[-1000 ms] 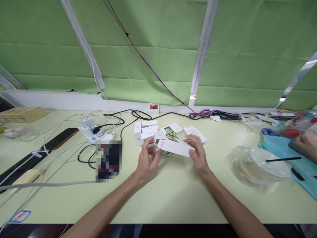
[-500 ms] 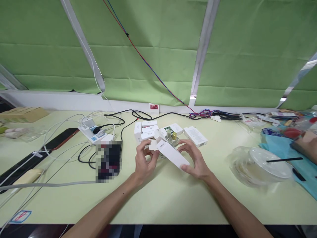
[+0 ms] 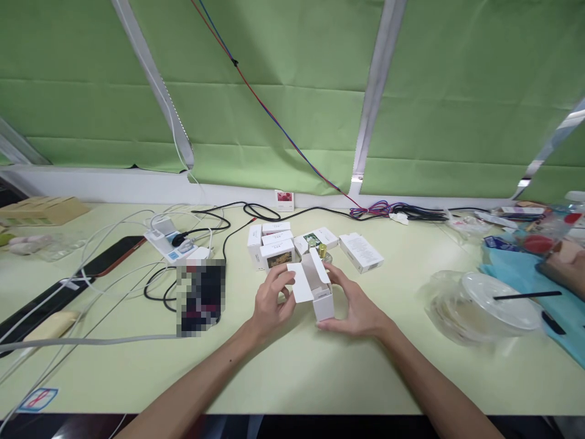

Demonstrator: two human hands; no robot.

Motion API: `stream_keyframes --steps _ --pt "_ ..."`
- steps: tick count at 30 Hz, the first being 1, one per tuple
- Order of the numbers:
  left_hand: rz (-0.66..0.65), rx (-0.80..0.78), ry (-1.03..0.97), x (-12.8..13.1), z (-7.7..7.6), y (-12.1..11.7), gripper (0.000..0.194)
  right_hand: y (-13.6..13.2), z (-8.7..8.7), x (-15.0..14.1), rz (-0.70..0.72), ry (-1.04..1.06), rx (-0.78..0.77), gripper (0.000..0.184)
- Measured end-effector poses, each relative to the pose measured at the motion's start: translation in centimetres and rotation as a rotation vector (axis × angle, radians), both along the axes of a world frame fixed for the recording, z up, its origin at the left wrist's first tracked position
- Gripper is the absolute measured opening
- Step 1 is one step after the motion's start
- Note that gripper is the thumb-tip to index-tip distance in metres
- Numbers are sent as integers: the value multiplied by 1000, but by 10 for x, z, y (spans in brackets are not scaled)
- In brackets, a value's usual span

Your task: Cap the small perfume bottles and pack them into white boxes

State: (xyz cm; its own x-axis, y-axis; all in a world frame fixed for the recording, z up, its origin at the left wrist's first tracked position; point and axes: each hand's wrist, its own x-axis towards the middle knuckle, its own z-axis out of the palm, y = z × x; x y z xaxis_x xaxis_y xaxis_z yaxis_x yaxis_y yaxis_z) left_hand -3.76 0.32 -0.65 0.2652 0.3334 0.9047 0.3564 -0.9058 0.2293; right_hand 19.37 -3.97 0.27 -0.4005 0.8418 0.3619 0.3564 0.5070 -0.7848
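Observation:
A small white cardboard box (image 3: 324,306) stands opened toward me, its flaps out and its hollow inside showing. My right hand (image 3: 359,305) grips it, thumb at the near end and fingers along the right side. My left hand (image 3: 273,299) has its fingers curled at the left edge of the wide flap (image 3: 300,284), pinching it. Just behind the box, small glass bottles with a gold cap (image 3: 322,250) are partly hidden. Several closed white boxes (image 3: 278,249) are grouped beyond my left hand, the nearest with a picture on its front.
Another white box (image 3: 361,252) lies flat on the right. A plastic-wrapped bowl (image 3: 498,305) with a black stick on its lid stands further right. On the left are a power strip (image 3: 170,241), tangled cables and a blurred-out dark object (image 3: 201,299). At far right a person's hand (image 3: 567,262) shows.
The held box has turned from lying slantwise to pointing its open side toward me, and the flap has swung left. The front grouped box now shows its picture; both hands stay near the same spot.

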Motion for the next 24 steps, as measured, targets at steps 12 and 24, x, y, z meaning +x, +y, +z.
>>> stream_keyframes --steps 12,24 --pt "-5 75 46 4 6 -3 37 2 3 -2 74 54 -89 101" --pt "-9 12 52 7 8 -8 33 4 2 -3 111 99 -75 87"
